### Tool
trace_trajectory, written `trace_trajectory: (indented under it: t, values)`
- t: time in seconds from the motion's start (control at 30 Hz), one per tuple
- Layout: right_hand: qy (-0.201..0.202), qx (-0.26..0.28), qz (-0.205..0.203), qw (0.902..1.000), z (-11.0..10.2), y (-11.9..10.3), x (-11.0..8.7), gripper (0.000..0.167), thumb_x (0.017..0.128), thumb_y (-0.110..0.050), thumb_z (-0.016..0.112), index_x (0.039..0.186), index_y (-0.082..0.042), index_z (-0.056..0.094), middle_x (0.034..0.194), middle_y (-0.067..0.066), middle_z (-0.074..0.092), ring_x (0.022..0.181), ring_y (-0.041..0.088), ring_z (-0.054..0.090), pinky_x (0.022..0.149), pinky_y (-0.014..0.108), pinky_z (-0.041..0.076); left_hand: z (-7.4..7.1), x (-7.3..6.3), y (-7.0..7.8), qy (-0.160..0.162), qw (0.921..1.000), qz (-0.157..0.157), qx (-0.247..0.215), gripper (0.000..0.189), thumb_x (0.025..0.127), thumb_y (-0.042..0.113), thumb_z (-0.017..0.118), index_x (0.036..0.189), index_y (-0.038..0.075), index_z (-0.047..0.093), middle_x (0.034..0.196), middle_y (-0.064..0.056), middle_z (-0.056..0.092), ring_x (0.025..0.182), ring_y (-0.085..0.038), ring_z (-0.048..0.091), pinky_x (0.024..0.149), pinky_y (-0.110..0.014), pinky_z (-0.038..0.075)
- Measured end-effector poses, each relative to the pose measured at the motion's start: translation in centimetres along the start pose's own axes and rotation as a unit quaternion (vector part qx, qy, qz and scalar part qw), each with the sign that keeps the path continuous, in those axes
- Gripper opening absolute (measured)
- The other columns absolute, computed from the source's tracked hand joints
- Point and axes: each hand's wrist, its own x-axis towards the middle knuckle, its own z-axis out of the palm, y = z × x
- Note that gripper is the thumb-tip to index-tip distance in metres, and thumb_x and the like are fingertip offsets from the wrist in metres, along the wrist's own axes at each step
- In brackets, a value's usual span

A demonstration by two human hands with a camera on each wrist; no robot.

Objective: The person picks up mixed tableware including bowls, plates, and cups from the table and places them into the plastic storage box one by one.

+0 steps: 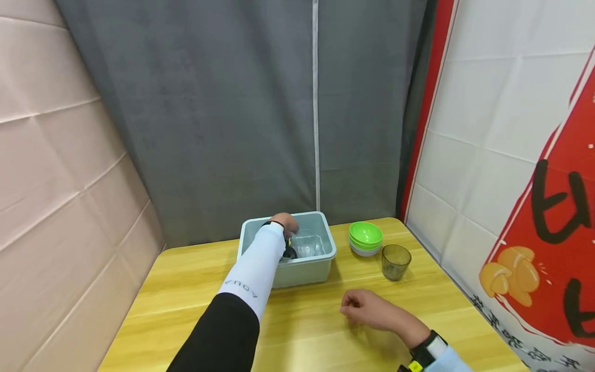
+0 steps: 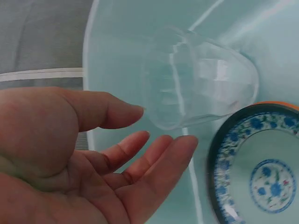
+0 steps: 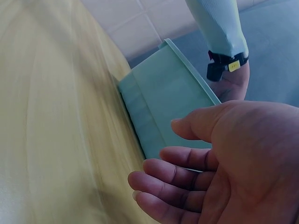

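Note:
My left hand [image 1: 286, 223] reaches down into a pale blue-green plastic bin [image 1: 302, 276]. In the left wrist view its thumb and fingers stand apart, right at the rim of a clear cup [image 2: 222, 81] lying on its side in the bin. Beside that cup is a plate [image 2: 244, 179] with a blue floral pattern and a dark rim. An orange edge [image 2: 280, 104] peeks out behind the plate. Over the wooden table, to the right of the bin, hovers my right hand [image 1: 369, 310], its fingers loosely bent and holding nothing.
Green bowls [image 1: 365, 233] are stacked on a whitish bowl [image 1: 364, 252] right of the bin. A brownish see-through cup [image 1: 396, 262] stands upright near them. Grey curtain [image 1: 241, 113] hangs behind the wooden table [image 1: 186, 289], with fabric walls on both sides.

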Motion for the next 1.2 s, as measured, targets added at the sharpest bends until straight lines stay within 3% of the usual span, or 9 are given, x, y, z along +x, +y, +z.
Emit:
trace_trajectory:
  t: [0.13, 0.17, 0.27, 0.4, 0.47, 0.6, 0.77, 0.93, 1.2]
  values:
    - [-0.002, -0.010, -0.004, 0.9999, -0.1, -0.2, 0.4, 0.023, 0.113, -0.027, 0.066, 0.111, -0.005, 0.070, 0.092, 0.013, 0.071, 0.083, 0.027, 0.069, 0.067, 0.030, 0.052, -1.0, -6.1, 0.8, 0.063, 0.9931, -0.014, -0.098, 0.038, 0.106, 0.029, 0.067, 0.131, 0.001, 0.075, 0.109, -0.012, 0.078, 0.081, -0.019, 0.075, 0.077, -0.033, 0.059]
    - [-0.002, -0.012, -0.007, 0.9999, -0.2, -0.2, 0.5, 0.021, 0.113, -0.026, 0.066, 0.110, -0.005, 0.070, 0.092, 0.014, 0.071, 0.083, 0.027, 0.069, 0.067, 0.031, 0.053, -1.2, -7.1, 0.7, 0.070, 0.9912, -0.005, -0.112, 0.033, 0.106, 0.028, 0.066, 0.121, 0.000, 0.076, 0.103, -0.012, 0.077, 0.079, -0.019, 0.074, 0.073, -0.032, 0.059]
    - [0.001, -0.018, -0.007, 0.9998, -0.5, -0.2, 0.7, 0.018, 0.113, -0.026, 0.066, 0.110, -0.008, 0.069, 0.094, 0.012, 0.070, 0.085, 0.026, 0.070, 0.068, 0.031, 0.055, -1.6, -8.4, 0.3, 0.082, 0.9852, 0.028, -0.148, 0.027, 0.105, 0.027, 0.064, 0.091, 0.005, 0.071, 0.087, -0.009, 0.069, 0.074, -0.022, 0.071, 0.066, -0.032, 0.058]
    - [0.003, -0.016, -0.005, 0.9998, -0.9, -0.3, 0.8, 0.017, 0.112, -0.024, 0.067, 0.110, -0.007, 0.069, 0.095, 0.012, 0.070, 0.087, 0.027, 0.072, 0.069, 0.033, 0.057, -1.7, -10.4, -0.4, 0.109, 0.9782, 0.066, -0.164, 0.045, 0.106, 0.027, 0.065, 0.066, 0.018, 0.046, 0.064, 0.003, 0.044, 0.058, -0.017, 0.050, 0.064, -0.033, 0.052]
    - [0.002, -0.011, -0.004, 0.9999, -1.0, -0.2, 0.8, 0.017, 0.112, -0.022, 0.067, 0.110, -0.006, 0.069, 0.095, 0.013, 0.069, 0.089, 0.029, 0.073, 0.071, 0.033, 0.059, -1.3, -12.0, -1.0, 0.136, 0.9724, 0.087, -0.168, 0.047, 0.106, 0.029, 0.066, 0.066, 0.019, 0.042, 0.062, 0.004, 0.038, 0.056, -0.016, 0.041, 0.066, -0.035, 0.047]
    - [0.002, 0.001, -0.002, 1.0000, -1.2, -0.1, 0.7, 0.016, 0.112, -0.020, 0.066, 0.110, -0.004, 0.069, 0.095, 0.014, 0.069, 0.090, 0.031, 0.073, 0.072, 0.033, 0.060, 0.1, -16.0, -2.5, 0.180, 0.9557, 0.137, -0.188, 0.026, 0.108, 0.030, 0.067, 0.086, 0.016, 0.063, 0.078, 0.002, 0.056, 0.068, -0.016, 0.052, 0.073, -0.037, 0.049]
    - [0.009, 0.000, -0.008, 0.9999, -1.5, 0.2, 0.7, 0.018, 0.113, -0.022, 0.067, 0.113, -0.004, 0.069, 0.098, 0.013, 0.068, 0.090, 0.031, 0.073, 0.073, 0.036, 0.061, 2.6, -20.2, -4.3, 0.138, 0.9429, 0.171, -0.250, 0.015, 0.110, 0.025, 0.069, 0.114, 0.011, 0.073, 0.105, -0.006, 0.072, 0.097, -0.026, 0.071, 0.085, -0.043, 0.061]
    - [0.013, -0.002, -0.010, 0.9999, -1.7, 0.3, 1.0, 0.018, 0.112, -0.022, 0.067, 0.112, -0.005, 0.069, 0.100, 0.013, 0.068, 0.091, 0.032, 0.074, 0.074, 0.038, 0.061, 5.8, -22.4, -6.8, 0.116, 0.9360, 0.182, -0.278, 0.014, 0.109, 0.022, 0.071, 0.110, 0.008, 0.072, 0.100, -0.008, 0.070, 0.094, -0.024, 0.069, 0.083, -0.040, 0.060]
    - [0.009, 0.007, -0.010, 0.9999, -1.2, 0.9, 1.4, 0.018, 0.112, -0.020, 0.067, 0.112, -0.002, 0.069, 0.101, 0.014, 0.068, 0.092, 0.032, 0.073, 0.072, 0.036, 0.061, 11.4, -23.0, -10.9, 0.105, 0.9285, 0.139, -0.328, 0.019, 0.110, 0.023, 0.069, 0.113, 0.005, 0.073, 0.102, -0.009, 0.070, 0.093, -0.022, 0.067, 0.087, -0.045, 0.060]
